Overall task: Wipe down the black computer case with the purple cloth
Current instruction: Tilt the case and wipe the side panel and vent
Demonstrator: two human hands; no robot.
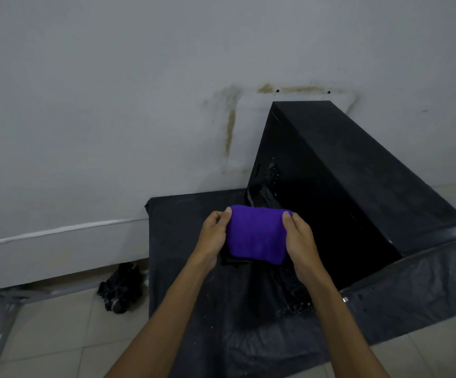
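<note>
The purple cloth (257, 234), folded into a thick pad, is held up in front of me above the floor. My left hand (212, 238) pinches its left edge with thumb on top, and my right hand (300, 238) grips its right edge. The black computer case (338, 170) stands upright just behind and to the right of the cloth, against the wall, its dusty top sloping toward me. The cloth is apart from the case.
A black plastic sheet (194, 268) covers the tiled floor under the case. A crumpled black bundle (121, 289) lies on the tiles to the left. A metal frame leg (0, 317) sits at far left. The stained white wall (112, 105) rises behind.
</note>
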